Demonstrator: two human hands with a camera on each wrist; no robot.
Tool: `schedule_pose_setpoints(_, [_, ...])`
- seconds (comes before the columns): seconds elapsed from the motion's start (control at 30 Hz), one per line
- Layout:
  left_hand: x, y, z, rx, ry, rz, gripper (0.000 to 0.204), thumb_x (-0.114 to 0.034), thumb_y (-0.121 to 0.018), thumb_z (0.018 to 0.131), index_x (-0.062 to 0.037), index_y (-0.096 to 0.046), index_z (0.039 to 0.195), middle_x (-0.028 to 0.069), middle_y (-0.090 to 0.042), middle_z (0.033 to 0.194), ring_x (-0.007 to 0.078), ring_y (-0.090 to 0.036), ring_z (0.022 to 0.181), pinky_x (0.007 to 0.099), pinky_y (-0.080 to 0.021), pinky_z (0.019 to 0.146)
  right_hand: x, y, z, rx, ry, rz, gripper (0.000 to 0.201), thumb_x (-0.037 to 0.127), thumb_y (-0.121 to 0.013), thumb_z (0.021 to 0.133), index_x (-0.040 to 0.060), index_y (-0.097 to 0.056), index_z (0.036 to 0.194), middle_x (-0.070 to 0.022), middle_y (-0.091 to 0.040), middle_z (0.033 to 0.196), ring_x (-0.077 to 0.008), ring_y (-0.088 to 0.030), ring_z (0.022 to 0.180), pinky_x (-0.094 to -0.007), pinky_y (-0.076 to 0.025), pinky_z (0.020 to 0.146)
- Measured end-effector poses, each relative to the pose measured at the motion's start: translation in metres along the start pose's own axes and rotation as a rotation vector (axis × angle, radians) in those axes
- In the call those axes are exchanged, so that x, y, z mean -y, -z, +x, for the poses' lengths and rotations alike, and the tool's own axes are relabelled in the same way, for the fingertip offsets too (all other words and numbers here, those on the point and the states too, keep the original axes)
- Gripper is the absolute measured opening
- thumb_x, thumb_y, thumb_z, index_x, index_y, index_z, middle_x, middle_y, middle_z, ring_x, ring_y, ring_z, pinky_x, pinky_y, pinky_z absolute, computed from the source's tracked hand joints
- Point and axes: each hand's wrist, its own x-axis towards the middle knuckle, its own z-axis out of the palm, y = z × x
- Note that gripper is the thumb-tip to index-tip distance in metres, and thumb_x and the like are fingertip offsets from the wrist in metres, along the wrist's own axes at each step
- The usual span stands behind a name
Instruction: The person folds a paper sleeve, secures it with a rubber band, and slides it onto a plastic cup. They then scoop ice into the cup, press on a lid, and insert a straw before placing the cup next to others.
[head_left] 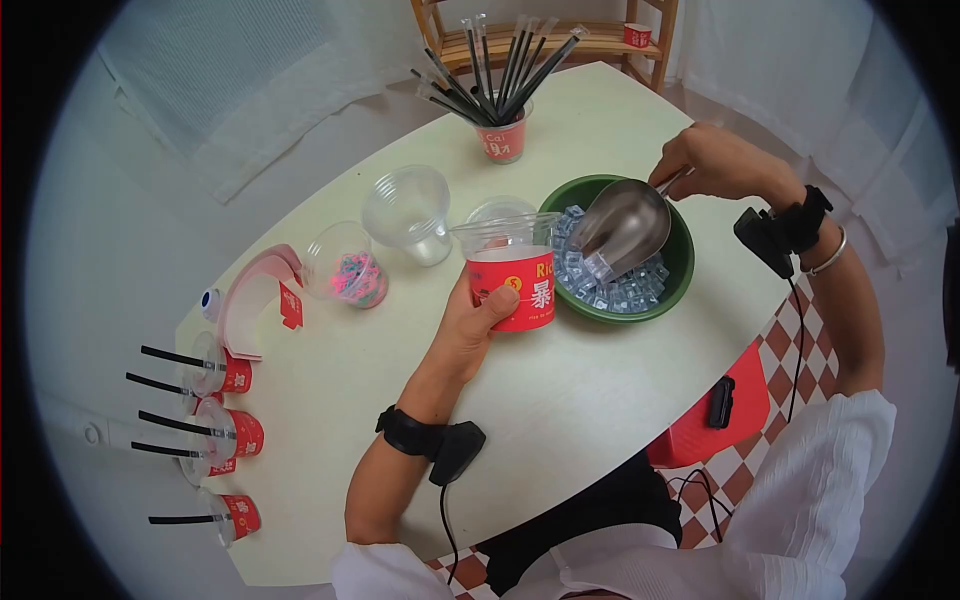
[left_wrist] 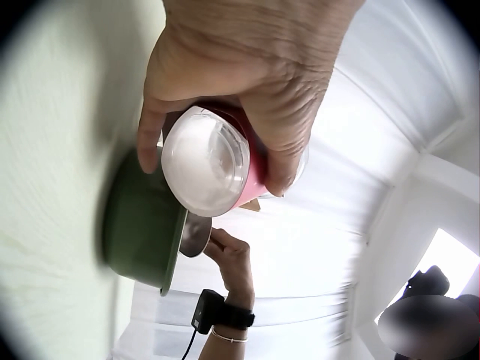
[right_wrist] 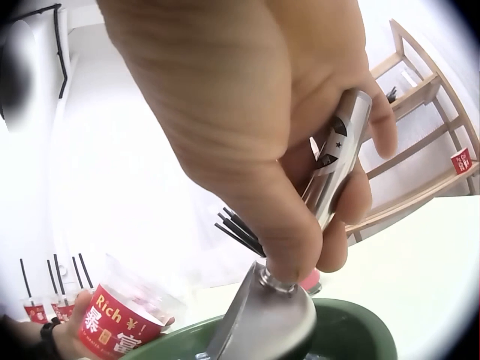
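Note:
My left hand [head_left: 470,328] grips a clear plastic cup with a red printed sleeve [head_left: 520,295], thumb across its front. The cup is held just left of a green bowl [head_left: 684,268] filled with clear ice cubes [head_left: 622,292]. In my right hand [head_left: 728,165] is the handle of a metal ice scoop [head_left: 640,222], fingers curled round it, as the right wrist view also shows. The scoop's mouth points down and left over the ice, with cubes at its lip. Seen from the left wrist, the cup's base [left_wrist: 204,161] faces the camera, and the bowl's side [left_wrist: 142,225] lies beyond.
Behind the cup stand empty clear cups [head_left: 405,210] and a cup with pink and green bits [head_left: 357,278]. A cup of black straws [head_left: 500,140] is at the back. Lidded cups with straws [head_left: 245,435] line the left edge, near a pink curved stand [head_left: 240,310].

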Motion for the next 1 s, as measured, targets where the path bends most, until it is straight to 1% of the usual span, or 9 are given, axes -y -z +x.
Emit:
schedule_pose_setpoints(0.13, [-0.002, -0.003, 0.0, 0.0, -0.013, 0.005, 0.1, -0.047, -0.076, 0.071, -0.0009, -0.02, 0.14, 0.0153, -0.043, 0.128, 0.024, -0.047, 0.118, 0.0381, -0.042, 0.098, -0.012, -0.012, -0.01, -0.008, -0.067, 0.163, 0.029, 0.005, -0.069, 0.071, 0.0028, -0.069, 0.1, -0.013, -0.07, 0.091, -0.0209, -0.066, 0.079, -0.0298, -0.051, 0.073])
schedule_pose_setpoints(0.23, [-0.003, -0.003, -0.001, -0.002, -0.015, 0.009, 0.102, -0.047, -0.076, 0.071, 0.0002, -0.018, 0.141, 0.0157, -0.043, 0.128, 0.024, -0.047, 0.118, 0.0384, -0.042, 0.098, -0.027, -0.02, -0.017, 0.021, -0.015, 0.265, 0.03, 0.004, -0.069, 0.073, 0.003, -0.069, 0.102, -0.0129, -0.07, 0.092, -0.0198, -0.066, 0.08, -0.0307, -0.051, 0.075])
schedule_pose_setpoints(0.37, [-0.001, -0.002, 0.001, 0.011, -0.021, 0.002, 0.103, -0.047, -0.076, 0.07, 0.0008, -0.018, 0.141, 0.0159, -0.044, 0.128, 0.0237, -0.047, 0.118, 0.0382, -0.042, 0.098, -0.04, -0.028, -0.018, 0.062, -0.044, 0.348, 0.029, 0.004, -0.068, 0.074, 0.0036, -0.069, 0.103, -0.0123, -0.07, 0.092, -0.0195, -0.066, 0.082, -0.0312, -0.051, 0.076])
schedule_pose_setpoints(0.47, [-0.002, -0.003, 0.001, 0.012, -0.008, 0.002, 0.103, -0.047, -0.076, 0.07, 0.0008, -0.019, 0.141, 0.0158, -0.044, 0.127, 0.0234, -0.048, 0.118, 0.0377, -0.042, 0.098, -0.028, -0.03, -0.02, -0.082, -0.033, 0.198, 0.025, 0.006, -0.069, 0.073, 0.0051, -0.07, 0.098, -0.0106, -0.067, 0.081, -0.0222, -0.062, 0.074, -0.0328, -0.049, 0.071])
schedule_pose_setpoints(0.57, [0.002, -0.001, 0.003, -0.001, -0.038, 0.011, 0.102, -0.047, -0.076, 0.07, 0.0008, -0.019, 0.14, 0.0154, -0.044, 0.128, 0.0233, -0.049, 0.117, 0.0374, -0.042, 0.097, -0.013, -0.024, -0.023, -0.167, 0.094, -0.12, 0.026, 0.012, -0.068, 0.076, 0.0111, -0.07, 0.101, -0.0071, -0.069, 0.093, -0.02, -0.065, 0.08, -0.0314, -0.05, 0.071])
schedule_pose_setpoints(0.67, [-0.002, -0.003, 0.001, 0.022, -0.017, 0.014, 0.101, -0.046, -0.077, 0.07, 0.0001, -0.02, 0.14, 0.0149, -0.044, 0.128, 0.023, -0.049, 0.117, 0.0377, -0.042, 0.097, -0.016, -0.028, -0.029, -0.169, 0.049, -0.085, 0.026, 0.014, -0.068, 0.076, 0.0145, -0.071, 0.102, -0.0054, -0.07, 0.089, -0.0201, -0.065, 0.075, -0.0315, -0.049, 0.067])
schedule_pose_setpoints(0.77, [0.001, -0.001, 0.001, 0.003, -0.028, 0.019, 0.099, -0.046, -0.077, 0.07, -0.0012, -0.021, 0.14, 0.0137, -0.045, 0.128, 0.0226, -0.049, 0.116, 0.0376, -0.043, 0.097, -0.021, -0.025, -0.032, -0.016, -0.064, 0.158, 0.027, 0.011, -0.07, 0.074, 0.0078, -0.07, 0.101, -0.0087, -0.068, 0.08, -0.0179, -0.061, 0.069, -0.0317, -0.047, 0.064])
schedule_pose_setpoints(0.87, [0.0, -0.002, 0.0, -0.013, -0.019, 0.011, 0.098, -0.045, -0.077, 0.07, -0.0022, -0.023, 0.139, 0.0126, -0.045, 0.127, 0.022, -0.048, 0.117, 0.0373, -0.043, 0.097, -0.033, -0.027, -0.03, 0.07, -0.06, 0.283, 0.029, 0.013, -0.069, 0.076, 0.0068, -0.069, 0.104, -0.0091, -0.068, 0.076, -0.0155, -0.061, 0.068, -0.031, -0.046, 0.061])
schedule_pose_setpoints(1.0, [0.001, 0.0, 0.001, -0.012, -0.032, 0.008, 0.097, -0.045, -0.077, 0.071, -0.0022, -0.023, 0.139, 0.0121, -0.046, 0.127, 0.0219, -0.049, 0.116, 0.0373, -0.043, 0.096, -0.029, -0.022, -0.026, 0.178, -0.118, 0.327, 0.027, 0.014, -0.068, 0.077, 0.006, -0.069, 0.103, -0.0086, -0.068, 0.074, -0.0149, -0.06, 0.067, -0.0305, -0.046, 0.061])
